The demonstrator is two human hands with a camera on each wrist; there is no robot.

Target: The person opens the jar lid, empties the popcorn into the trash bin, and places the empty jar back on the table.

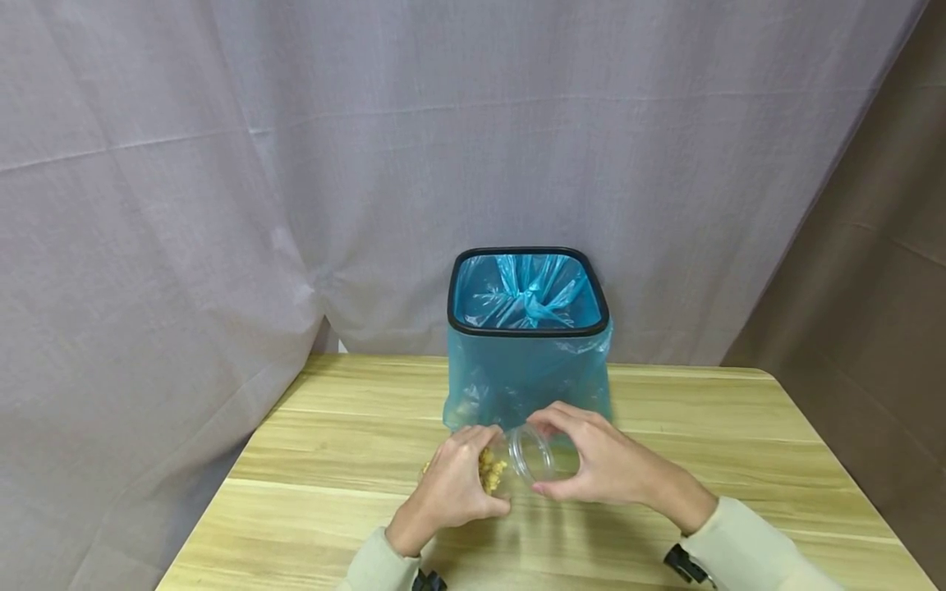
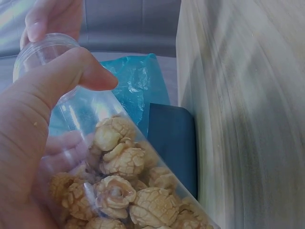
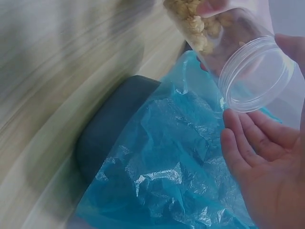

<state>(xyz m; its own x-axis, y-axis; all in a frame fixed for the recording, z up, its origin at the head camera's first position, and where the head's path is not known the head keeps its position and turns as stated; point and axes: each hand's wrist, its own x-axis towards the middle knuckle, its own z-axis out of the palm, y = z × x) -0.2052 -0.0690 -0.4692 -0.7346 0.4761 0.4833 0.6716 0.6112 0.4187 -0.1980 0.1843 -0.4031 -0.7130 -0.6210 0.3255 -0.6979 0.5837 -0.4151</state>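
Observation:
My left hand (image 1: 460, 476) grips a clear plastic jar (image 2: 97, 107), fingers and thumb curled round its body. Brown-yellow caramel popcorn (image 2: 126, 162) lies in the jar's lower part. The jar is tilted over sideways, its threaded mouth end (image 3: 257, 76) towards the right. My right hand (image 1: 608, 455) pinches that end between thumb and fingers, the fingertips (image 3: 233, 119) touching its rim. Whether a clear lid sits on this end I cannot tell. Both hands are just in front of a bin (image 1: 528, 369) lined with a blue plastic bag (image 1: 532, 304).
The bin has a black rim (image 1: 528, 332) and stands at the back of the wooden table (image 1: 355, 443). Grey cloth (image 1: 384, 164) hangs behind and to the left, a brown cloth (image 1: 850, 312) on the right. Black straps (image 1: 683, 563) are on the wrists.

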